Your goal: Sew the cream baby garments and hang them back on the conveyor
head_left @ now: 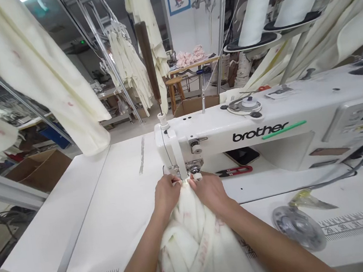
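Cream fabric [192,227] with faint reddish print runs from the table's front edge up to the needle area of a white Brother sewing machine [214,132]. My left hand [168,193] pinches the cloth's far edge just left of the presser foot. On the other side, my right hand [209,190] grips the same edge, its fingertips partly hidden behind a machine knob. The fabric is gathered in folds between my forearms. The needle and the exact stitching point are hidden by the machine head and my fingers.
Red-handled thread snips [235,171] and a phone [243,155] lie under the machine arm. A clear round bobbin case [298,227] sits on the table at right. White thread cones [255,14] stand behind. Cream garments [38,74] hang at left, above a cardboard box [38,171].
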The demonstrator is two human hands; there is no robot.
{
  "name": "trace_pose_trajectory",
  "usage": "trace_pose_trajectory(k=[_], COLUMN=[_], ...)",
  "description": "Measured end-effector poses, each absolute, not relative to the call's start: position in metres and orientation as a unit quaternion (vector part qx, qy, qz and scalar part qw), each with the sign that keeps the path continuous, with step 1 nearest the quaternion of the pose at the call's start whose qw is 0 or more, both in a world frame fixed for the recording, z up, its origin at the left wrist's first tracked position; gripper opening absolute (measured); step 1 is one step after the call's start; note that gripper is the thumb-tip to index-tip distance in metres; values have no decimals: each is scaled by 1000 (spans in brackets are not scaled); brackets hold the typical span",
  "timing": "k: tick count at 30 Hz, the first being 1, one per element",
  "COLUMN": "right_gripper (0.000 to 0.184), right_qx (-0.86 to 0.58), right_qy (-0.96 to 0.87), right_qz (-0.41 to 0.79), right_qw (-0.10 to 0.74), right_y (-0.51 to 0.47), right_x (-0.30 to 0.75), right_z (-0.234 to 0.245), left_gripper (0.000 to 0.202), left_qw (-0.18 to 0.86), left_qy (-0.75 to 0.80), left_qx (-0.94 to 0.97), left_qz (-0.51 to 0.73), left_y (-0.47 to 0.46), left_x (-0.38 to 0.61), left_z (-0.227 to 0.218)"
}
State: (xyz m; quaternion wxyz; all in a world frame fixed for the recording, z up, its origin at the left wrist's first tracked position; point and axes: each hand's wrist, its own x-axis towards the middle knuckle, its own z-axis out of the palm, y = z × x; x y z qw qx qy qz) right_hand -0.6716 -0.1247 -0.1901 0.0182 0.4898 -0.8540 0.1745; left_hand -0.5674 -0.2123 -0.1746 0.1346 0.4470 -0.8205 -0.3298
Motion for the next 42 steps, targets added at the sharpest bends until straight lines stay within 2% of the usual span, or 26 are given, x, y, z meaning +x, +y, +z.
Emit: trace_pose_trajectory(k=[15,26,36,42], right_gripper=[11,17,22,26], right_qx=[468,463,534,520], right_qy=[-858,-857,-793,-792], right_qz=[212,227,291,314], right_qw=[19,10,-46,-67], right_y=[-132,-137,-110,-111], right_x=[-673,-674,-682,-685], right_z=[-202,-206,-185,-182], left_gripper=[10,23,24,22], left_qw=[158,160,181,183], left_qy=[-828,-825,-829,-829], left_qx=[444,459,414,411], left_qz=[-303,-290,-329,-333], left_y=[-216,-223,-220,-222], left_x=[-571,-575,-568,-569], left_z=[-181,-187,-181,-184])
